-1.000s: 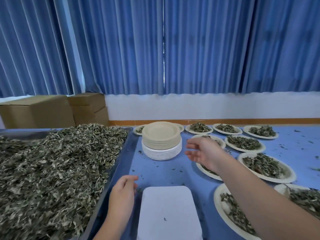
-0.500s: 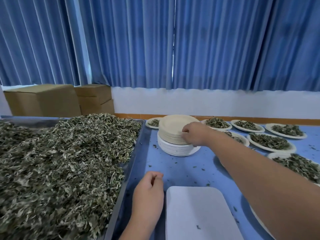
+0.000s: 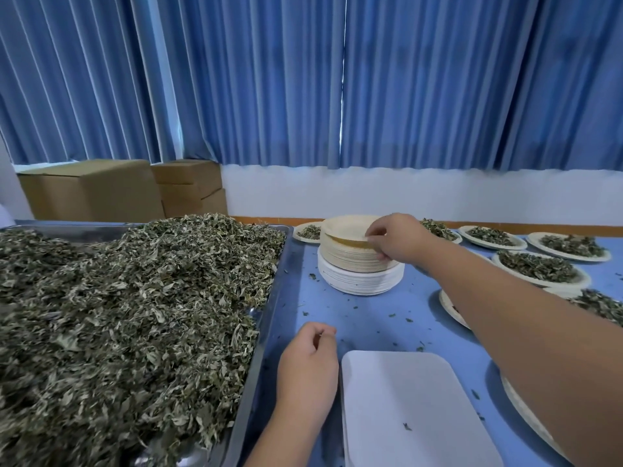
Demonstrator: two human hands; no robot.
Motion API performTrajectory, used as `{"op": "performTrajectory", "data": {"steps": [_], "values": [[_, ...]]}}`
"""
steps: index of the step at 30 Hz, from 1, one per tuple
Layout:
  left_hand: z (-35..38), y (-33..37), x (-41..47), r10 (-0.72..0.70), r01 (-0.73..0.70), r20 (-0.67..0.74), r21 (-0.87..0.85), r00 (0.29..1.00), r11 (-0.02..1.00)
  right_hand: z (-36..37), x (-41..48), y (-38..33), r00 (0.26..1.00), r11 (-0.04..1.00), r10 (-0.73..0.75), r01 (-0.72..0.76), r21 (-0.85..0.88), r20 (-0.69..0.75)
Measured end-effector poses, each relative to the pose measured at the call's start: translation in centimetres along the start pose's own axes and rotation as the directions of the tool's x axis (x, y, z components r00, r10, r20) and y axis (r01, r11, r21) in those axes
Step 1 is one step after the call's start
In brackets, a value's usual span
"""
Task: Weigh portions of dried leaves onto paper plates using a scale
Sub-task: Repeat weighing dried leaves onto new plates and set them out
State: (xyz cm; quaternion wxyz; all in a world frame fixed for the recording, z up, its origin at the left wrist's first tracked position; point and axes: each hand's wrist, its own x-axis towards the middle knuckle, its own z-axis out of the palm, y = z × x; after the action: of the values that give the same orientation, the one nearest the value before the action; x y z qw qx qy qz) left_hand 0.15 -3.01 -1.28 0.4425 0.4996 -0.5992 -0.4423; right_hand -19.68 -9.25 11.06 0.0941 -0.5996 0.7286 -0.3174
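**Paper plate point(image 3: 347, 229) is being taken from the stack for a new portion**

The right hand point(image 3: 397, 242) pinches the right rim of the top brown plate. The thumb is above the rim and the fingers are curled under it, so that edge is lifted a little from the stack of plates point(image 3: 350, 259) directly below the grip. The left hand point(image 3: 308, 369) lies on the blue table point(image 3: 371, 318), much nearer to the person than the grip. Its fingers are loosely curled and hold nothing.

The scale point(image 3: 411, 409), a white flat platform, is also on the near side of the grip, just beside the left hand, and carries only a few crumbs. The dried leaves point(image 3: 118, 315) are heaped in a metal tray point(image 3: 269, 311) to the left of the grip. Filled plates point(image 3: 539, 267) stand to the right of the grip and behind it.

I judge that the step in hand is fetching an empty plate, and that weighing of this portion has not begun. The next move calls for separating one plate only, because thin plates can stick together. Then it must come toward the person and sit flat in the middle of the scale, before leaves are added from the tray.
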Motion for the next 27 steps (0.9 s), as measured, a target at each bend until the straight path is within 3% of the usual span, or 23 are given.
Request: {"op": "performTrajectory", "data": {"steps": [3, 7, 11, 14, 17, 20, 22, 27], "values": [[0.0, -0.1, 0.0, 0.006, -0.006, -0.009, 0.004, 1.0, 1.0, 0.3, 0.0, 0.1, 0.995, 0.99, 0.038, -0.026, 0.136, -0.089], [0.0, 0.0, 0.0, 0.01, -0.01, -0.002, 0.003, 1.0, 1.0, 0.3, -0.4, 0.6, 0.962, 0.986, 0.076, -0.034, 0.163, -0.264], [-0.1, 0.2, -0.2, 0.021, -0.021, 0.001, 0.005, 1.0, 1.0, -0.5, -2.8, 1.0, 0.911, 0.925, 0.135, 0.025, 0.379, -0.39], [-0.4, 0.8, -0.5, 0.059, -0.06, -0.051, -0.02, 0.997, 0.998, -0.8, -6.3, 1.5, 0.918, 0.832, 0.155, 0.079, 0.549, -0.366], [-1.1, 1.9, -0.6, -0.007, -0.039, -0.149, -0.307, 0.989, 0.951, -0.7, -10.6, 2.5, 0.944, 0.806, 0.108, 0.102, 0.583, -0.313], [-1.9, 3.5, -1.3, -0.126, 0.106, 0.015, -0.64, 0.992, 0.761, -0.7, -14.7, 3.6, 0.977, 0.787, 0.084, 0.057, 0.614, -0.198], [-2.2, 4.2, -2.1, -0.154, 0.228, 0.169, -0.707, 0.974, 0.669, -0.6, -16.7, 4.3, 0.987, 0.782, 0.078, 0.027, 0.623, -0.14], [-2.8, 5.3, -3.6, -0.121, 0.305, 0.317, -0.635, 0.941, 0.71, -0.9, -19.7, 5.2, 0.998, 0.792, 0.033, 0.006, 0.611, -0.052]]}}
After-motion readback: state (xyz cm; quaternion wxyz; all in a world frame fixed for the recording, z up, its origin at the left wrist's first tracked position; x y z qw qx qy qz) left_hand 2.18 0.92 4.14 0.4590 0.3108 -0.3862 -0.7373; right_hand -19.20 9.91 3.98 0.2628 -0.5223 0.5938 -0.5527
